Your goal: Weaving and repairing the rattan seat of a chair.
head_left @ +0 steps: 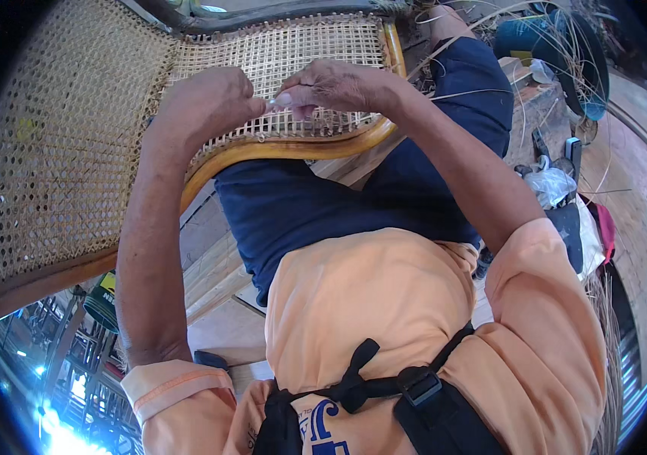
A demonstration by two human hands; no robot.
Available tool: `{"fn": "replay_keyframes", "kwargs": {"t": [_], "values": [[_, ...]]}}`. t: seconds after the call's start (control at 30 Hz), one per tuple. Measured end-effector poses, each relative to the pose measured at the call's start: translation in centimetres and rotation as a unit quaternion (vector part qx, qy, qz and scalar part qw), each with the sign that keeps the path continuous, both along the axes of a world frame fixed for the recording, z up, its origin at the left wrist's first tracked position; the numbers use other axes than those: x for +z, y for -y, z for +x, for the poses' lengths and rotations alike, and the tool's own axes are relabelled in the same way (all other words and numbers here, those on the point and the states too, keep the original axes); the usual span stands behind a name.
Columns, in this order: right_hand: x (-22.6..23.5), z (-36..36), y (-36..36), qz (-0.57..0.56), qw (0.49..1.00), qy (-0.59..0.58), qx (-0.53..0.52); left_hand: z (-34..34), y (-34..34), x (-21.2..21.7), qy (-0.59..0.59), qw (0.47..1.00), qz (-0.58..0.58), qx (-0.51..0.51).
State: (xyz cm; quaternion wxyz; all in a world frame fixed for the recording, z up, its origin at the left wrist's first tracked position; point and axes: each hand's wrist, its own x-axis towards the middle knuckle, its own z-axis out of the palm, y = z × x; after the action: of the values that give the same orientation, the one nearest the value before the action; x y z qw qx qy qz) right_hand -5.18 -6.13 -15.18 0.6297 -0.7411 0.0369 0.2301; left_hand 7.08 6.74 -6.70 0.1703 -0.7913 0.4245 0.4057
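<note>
A chair with a curved, honey-coloured wooden frame [285, 147] lies across my lap. Its seat of woven cane [323, 38] is an open grid of pale strips. Over the near part of this seat my left hand [209, 102] is closed, thumb and finger pinched together, the other fingers curled out of sight. Directly to its right, my right hand [331, 85] pinches too, its thumb tip meeting the left fingertips. Whatever lies between the fingertips is too small to make out. A thin pale cane strand [467, 93] shows beyond my right forearm.
The chair's second cane panel [58, 144] rises at the left. To the right lie a dark green round container [558, 53] with loose cane strands, a wooden block [539, 114], a clear plastic bag [549, 184] and dark-handled tools [572, 152]. A green can [101, 303] shows at lower left.
</note>
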Motion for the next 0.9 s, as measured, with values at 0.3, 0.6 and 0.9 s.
{"fn": "replay_keyframes", "kwargs": {"t": [0.3, 0.6, 0.9], "values": [[-3.2, -3.2, 3.5, -0.331, 0.937, 0.005, 0.112, -3.9, -0.1, -7.5, -0.129, 0.98, -0.15, -0.021], [-1.7, -3.2, 3.3, -0.322, 0.941, -0.039, 0.092, -6.1, 2.8, -6.4, -0.057, 0.99, -0.08, -0.097], [-1.4, -2.2, 2.1, -0.401, 0.905, -0.109, 0.088, -4.4, 1.5, -8.4, -0.194, 0.974, -0.113, -0.015]]}}
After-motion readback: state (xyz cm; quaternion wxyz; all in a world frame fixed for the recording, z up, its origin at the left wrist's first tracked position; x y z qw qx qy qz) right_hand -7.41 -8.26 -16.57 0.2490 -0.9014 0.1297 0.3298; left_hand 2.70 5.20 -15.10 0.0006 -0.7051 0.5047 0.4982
